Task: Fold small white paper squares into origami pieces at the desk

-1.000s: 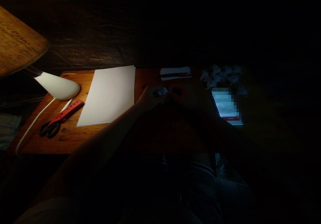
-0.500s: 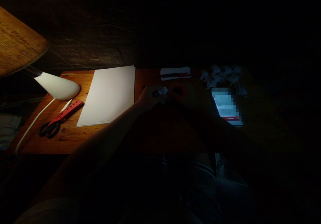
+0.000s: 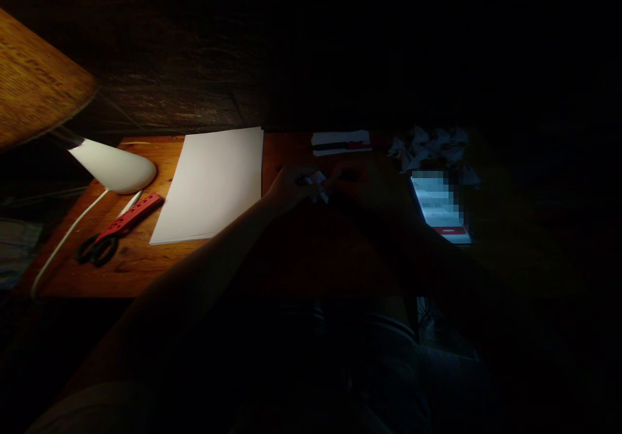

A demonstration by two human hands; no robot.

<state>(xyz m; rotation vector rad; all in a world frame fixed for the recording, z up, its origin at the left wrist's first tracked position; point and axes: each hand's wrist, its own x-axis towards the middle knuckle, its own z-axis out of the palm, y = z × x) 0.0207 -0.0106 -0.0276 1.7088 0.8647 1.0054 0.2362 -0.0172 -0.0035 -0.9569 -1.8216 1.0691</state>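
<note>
In dim light my left hand [image 3: 287, 191] and my right hand [image 3: 369, 188] meet over the middle of the wooden table [image 3: 131, 265]. Both pinch a small folded piece of white paper [image 3: 317, 180] between their fingertips. The right hand is deep in shadow and its fingers are hard to make out. A stack of white paper sheets [image 3: 211, 183] lies just left of my left hand.
A white lamp base [image 3: 114, 168] with its cord stands at the left, red-handled scissors [image 3: 116, 228] beside it. Crumpled paper [image 3: 430, 146] and a lit phone [image 3: 440, 207] lie at the right. A white folded sheet with a dark strip [image 3: 341, 142] sits at the back.
The small paper piece has shifted slightly lower between my fingertips and less of it shows. Both hands stay almost where they were.
</note>
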